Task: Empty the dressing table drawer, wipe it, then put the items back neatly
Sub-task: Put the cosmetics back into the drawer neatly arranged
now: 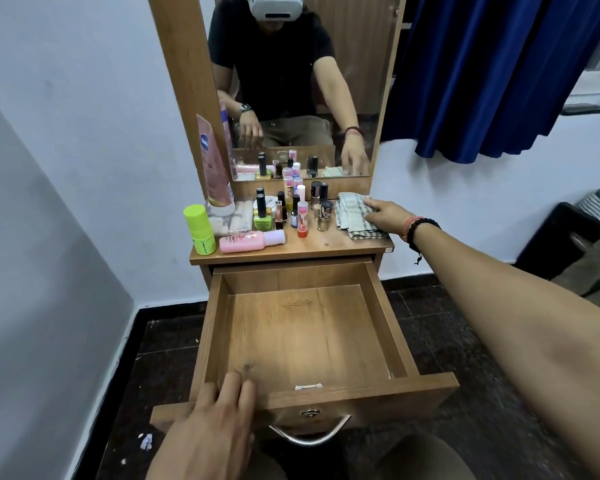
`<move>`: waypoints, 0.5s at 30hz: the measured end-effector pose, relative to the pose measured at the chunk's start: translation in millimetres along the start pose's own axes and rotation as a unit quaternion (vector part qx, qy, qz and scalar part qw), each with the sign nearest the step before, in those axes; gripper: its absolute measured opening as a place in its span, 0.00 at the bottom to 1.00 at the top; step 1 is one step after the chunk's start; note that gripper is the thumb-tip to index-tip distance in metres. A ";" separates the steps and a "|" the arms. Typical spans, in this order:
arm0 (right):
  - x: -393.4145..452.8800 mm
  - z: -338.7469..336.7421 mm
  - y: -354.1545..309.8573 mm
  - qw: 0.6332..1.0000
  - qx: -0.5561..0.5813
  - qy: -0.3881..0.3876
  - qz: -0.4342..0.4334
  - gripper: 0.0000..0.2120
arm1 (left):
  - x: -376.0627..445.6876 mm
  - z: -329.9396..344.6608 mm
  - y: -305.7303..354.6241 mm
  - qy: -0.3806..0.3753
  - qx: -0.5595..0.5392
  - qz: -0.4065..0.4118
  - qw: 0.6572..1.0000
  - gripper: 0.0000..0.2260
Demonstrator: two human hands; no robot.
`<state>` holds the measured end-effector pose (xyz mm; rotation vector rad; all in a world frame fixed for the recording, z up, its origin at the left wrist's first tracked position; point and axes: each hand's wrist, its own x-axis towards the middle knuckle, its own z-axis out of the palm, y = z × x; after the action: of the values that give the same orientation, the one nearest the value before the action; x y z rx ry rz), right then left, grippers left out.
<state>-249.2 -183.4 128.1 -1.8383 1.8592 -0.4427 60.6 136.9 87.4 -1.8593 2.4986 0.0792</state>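
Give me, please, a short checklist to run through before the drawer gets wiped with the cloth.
1. Drawer pulled fully open: ok.
2. Drawer emptied of items: ok, bare wood inside.
3. Left hand steadying the drawer front: ok, fingers lie over its edge.
4. Right hand on the checked cloth: ok, touching; firm grip cannot tell.
5. Cloth clear of the nail polish bottles: ok, beside them.
6. Cloth damp or dry: cannot tell.

The left hand (211,415) is laid flat, fingers straight, on the drawer's (378,306) front left rim; the right arm is stretched beyond the drawer, its hand (383,216) spread palm-down; bead bracelets are worn at that wrist.
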 end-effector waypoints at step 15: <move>-223.8 67.2 -66.2 0.936 0.332 0.054 -0.106 0.09 | -13.6 -33.9 23.6 0.009 0.044 -0.029 0.999 0.14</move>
<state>-162.0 43.2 133.6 -1.5516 1.3302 -1.1120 42.2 154.7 122.6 -1.9047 2.4147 -0.0499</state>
